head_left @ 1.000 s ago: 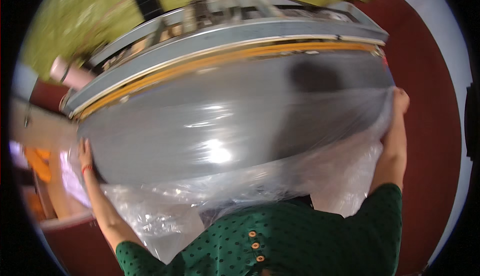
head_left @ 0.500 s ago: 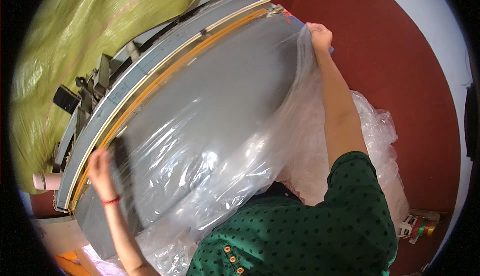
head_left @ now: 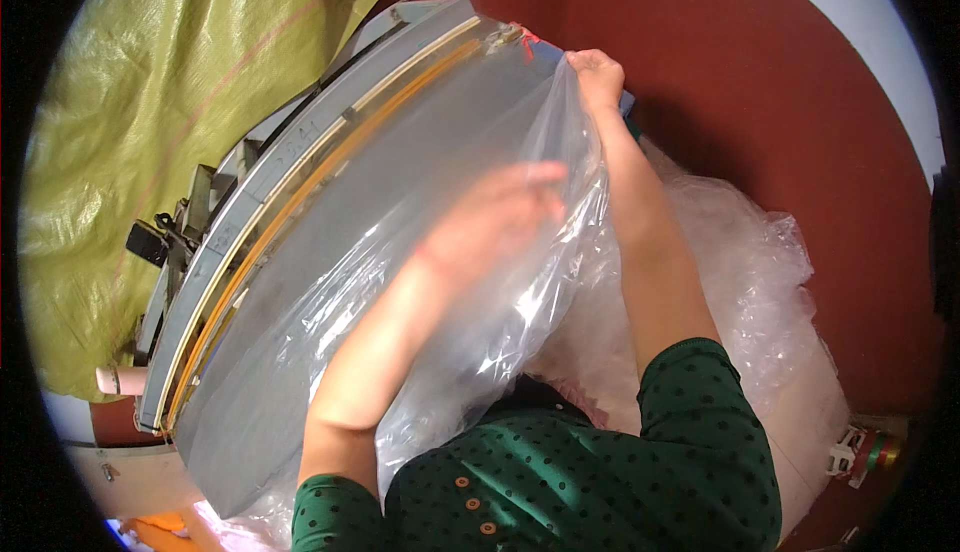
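A clear plastic sheet lies in shiny folds over a wide dark-grey flat surface in front of me. My right hand is closed on the sheet's edge at the far right corner, pulling it up into a taut gather. Over the middle of the sheet is my left hand, blurred by motion, its fingers stretched toward the gathered plastic and apart. Whether it touches the plastic I cannot tell. Along the surface's far left side run an orange strip and a pale rail.
Yellow woven sheeting hangs behind the rail at the left. A black block and a pink cylinder stick out there. More crumpled clear plastic lies on the right, over the dark-red floor. Striped rolls sit at lower right.
My left hand has swung from the left rail across to the middle right of the sheet. My right hand, still gripping the plastic, has shifted slightly left in view.
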Motion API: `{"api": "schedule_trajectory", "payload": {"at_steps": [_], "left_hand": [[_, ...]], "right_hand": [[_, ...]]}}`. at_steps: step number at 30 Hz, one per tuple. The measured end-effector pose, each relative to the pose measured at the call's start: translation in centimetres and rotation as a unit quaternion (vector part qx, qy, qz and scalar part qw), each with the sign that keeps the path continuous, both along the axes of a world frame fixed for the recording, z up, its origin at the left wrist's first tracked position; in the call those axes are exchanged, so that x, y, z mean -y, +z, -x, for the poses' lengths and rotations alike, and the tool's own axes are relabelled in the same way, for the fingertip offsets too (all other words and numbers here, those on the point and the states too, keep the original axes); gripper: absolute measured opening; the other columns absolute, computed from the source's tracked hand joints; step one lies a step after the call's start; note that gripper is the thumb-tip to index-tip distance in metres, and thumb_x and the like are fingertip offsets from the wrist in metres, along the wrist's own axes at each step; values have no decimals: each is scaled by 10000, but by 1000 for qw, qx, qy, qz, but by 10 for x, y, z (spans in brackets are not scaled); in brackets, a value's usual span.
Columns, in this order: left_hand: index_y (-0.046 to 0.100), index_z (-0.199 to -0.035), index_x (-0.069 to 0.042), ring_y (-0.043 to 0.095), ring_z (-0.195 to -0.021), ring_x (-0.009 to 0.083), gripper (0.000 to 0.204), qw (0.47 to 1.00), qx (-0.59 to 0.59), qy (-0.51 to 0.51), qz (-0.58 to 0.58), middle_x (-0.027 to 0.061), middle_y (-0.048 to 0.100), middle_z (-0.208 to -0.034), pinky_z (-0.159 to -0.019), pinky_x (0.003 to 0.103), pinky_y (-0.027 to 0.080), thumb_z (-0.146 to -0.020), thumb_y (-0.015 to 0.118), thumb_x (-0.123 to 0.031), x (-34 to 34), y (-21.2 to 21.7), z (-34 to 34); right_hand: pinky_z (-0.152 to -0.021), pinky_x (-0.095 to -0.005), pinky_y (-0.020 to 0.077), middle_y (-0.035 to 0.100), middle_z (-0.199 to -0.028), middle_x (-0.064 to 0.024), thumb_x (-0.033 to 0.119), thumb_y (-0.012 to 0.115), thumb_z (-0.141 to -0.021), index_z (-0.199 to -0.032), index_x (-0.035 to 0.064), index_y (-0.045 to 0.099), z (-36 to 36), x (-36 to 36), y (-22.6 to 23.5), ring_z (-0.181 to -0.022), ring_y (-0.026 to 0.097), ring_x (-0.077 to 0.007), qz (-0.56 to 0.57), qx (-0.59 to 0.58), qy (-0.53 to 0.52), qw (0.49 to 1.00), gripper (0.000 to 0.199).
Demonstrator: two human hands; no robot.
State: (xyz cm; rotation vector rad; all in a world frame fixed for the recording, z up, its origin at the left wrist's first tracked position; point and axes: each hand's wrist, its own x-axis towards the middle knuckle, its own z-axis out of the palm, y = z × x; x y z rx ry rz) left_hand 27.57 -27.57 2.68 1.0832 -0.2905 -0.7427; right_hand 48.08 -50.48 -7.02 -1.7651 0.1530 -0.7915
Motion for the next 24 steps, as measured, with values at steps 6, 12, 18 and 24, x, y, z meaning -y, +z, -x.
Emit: {"api": "schedule_trajectory", "payload": {"at_steps": [6,12,18,24], "left_hand": [[530,-1021,16,579,-755,134,281,950,15,-165,-264,94,617,-789,-595,267,478,-745,478,30,-187,-1,180],[526,-1054,-11,616,-726,232,288,716,-369,212,-553,130,621,-874,-622,368,512,-787,542,-118,-503,-10,468],[561,-861,2,568,-752,250,132,82,143,411,-897,127,593,-821,-670,325,452,-733,531,10,-471,146,437],[406,-1236,-46,298,-1206,374,469,361,276,328,-828,175,359,-1295,-997,437,230,-844,489,-290,-411,27,389]], "right_hand": [[-648,-286,463,640,-716,-62,186,629,-712,-775,52,658,2,2,-2,-678,585,-128,52,64,49,995,151],[-712,-232,420,632,-798,-20,258,618,-751,-858,49,648,-13,-2,5,-755,554,-93,159,-53,111,980,237],[-748,-259,420,630,-858,-62,325,581,-785,-916,52,628,-48,45,-29,-808,569,-142,216,-66,58,973,306],[-737,-267,423,627,-860,-62,325,582,-793,-930,32,611,-31,25,-13,-797,566,-148,245,-91,51,964,325]]}}
